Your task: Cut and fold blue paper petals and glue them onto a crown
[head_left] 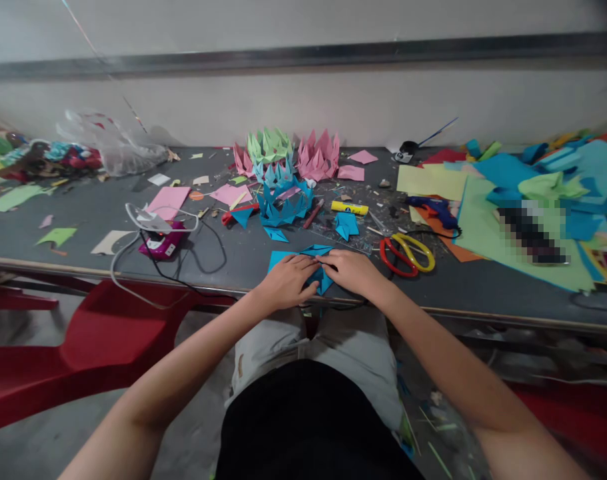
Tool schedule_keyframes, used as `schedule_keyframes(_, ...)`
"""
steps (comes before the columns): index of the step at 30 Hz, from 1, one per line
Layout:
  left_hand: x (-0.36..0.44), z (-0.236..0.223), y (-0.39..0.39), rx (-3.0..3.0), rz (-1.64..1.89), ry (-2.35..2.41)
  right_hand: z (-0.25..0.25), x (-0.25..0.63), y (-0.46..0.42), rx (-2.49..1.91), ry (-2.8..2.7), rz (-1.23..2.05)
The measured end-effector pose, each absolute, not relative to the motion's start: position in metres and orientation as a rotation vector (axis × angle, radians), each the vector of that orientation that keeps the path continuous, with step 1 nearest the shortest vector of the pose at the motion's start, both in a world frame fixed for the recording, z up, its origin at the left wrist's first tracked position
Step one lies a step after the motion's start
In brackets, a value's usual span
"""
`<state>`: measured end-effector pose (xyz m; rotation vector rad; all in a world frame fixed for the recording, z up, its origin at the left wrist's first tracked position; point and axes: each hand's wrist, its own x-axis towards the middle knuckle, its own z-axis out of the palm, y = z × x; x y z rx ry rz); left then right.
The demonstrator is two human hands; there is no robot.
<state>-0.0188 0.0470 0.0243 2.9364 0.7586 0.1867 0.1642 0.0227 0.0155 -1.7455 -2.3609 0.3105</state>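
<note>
Blue paper (277, 260) lies near surface's (238, 268) front edge, under both hands. L hand (292, 280): grip released, fingers laid flat; R hand (354, 270): fingertips down, can't tell if pinching. Best: edges matched, creases pressed evenly. Scissors (383, 253) tighten R side; purple box (164, 245) well off L; blue crown (286, 216) beyond.

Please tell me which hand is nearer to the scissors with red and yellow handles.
Right. The right hand is just left of the scissors, on the blue paper; the left hand is farther left.
</note>
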Motion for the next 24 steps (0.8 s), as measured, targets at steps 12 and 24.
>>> schedule_keyframes(12,-0.046,0.034,0.037,2.849,0.217,0.854,0.014,0.167,0.023,-1.756,-2.354,0.332)
schedule_keyframes(24,0.002,0.033,0.065,2.835,-0.043,1.14,0.017,0.178,-0.003,-1.836,-1.993,0.58)
